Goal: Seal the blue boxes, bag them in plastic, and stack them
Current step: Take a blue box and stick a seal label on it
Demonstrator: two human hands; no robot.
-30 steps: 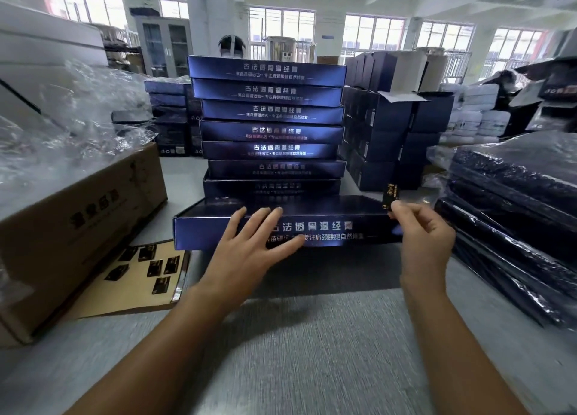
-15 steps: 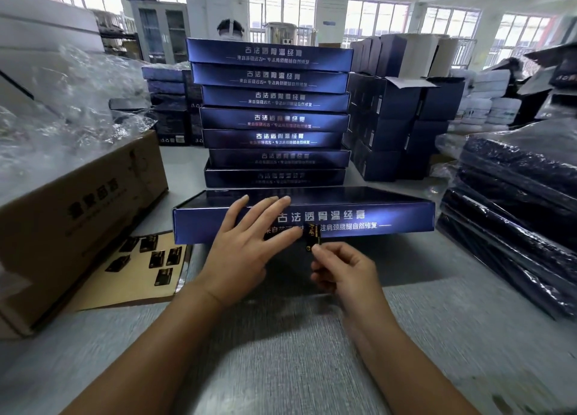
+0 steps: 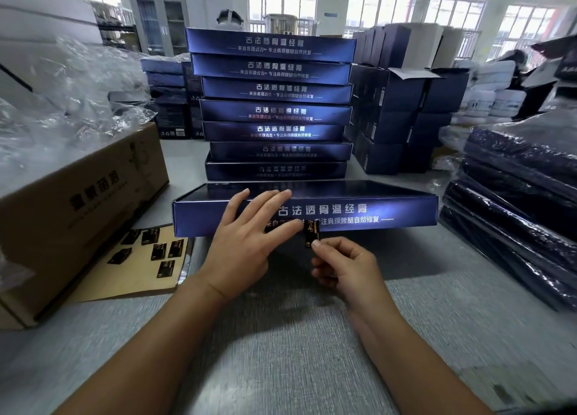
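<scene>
Blue box lies flat, glossy, white lettering along its front

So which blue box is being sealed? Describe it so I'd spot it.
Find the tall stack of blue boxes mid-table. The box lies alone on the table just in front. Only it has the left hand flat on it and the right hand pinching a small black sticker at its front face.

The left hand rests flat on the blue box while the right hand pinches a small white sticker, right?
Not white: the head view shows the right hand pinching a small black sticker, while the left hand rests flat on the blue box.
</scene>
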